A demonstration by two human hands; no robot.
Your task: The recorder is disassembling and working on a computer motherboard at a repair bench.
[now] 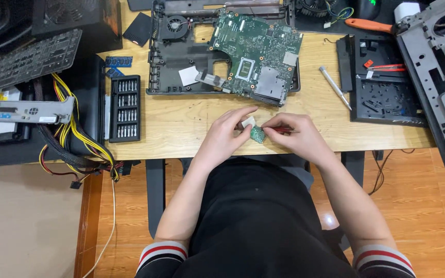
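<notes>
My left hand [227, 135] pinches a small green circuit board [257, 135] with a white tab [247, 122] at its top, close to the front edge of the wooden table [181, 128]. My right hand [297, 135] holds a thin red-handled tool [284, 131] whose tip meets the little board. Beyond my hands lies an opened black laptop base [181, 56] with a large green motherboard [256, 51] resting tilted on it.
A black case of screwdriver bits [124, 108] sits at the left, beside yellow cables [73, 134] and a keyboard [24, 59]. At the right lie a silver screwdriver [335, 87], a black tray of parts [384, 87], a grey laptop shell [439, 77] and an orange-handled tool [369, 24].
</notes>
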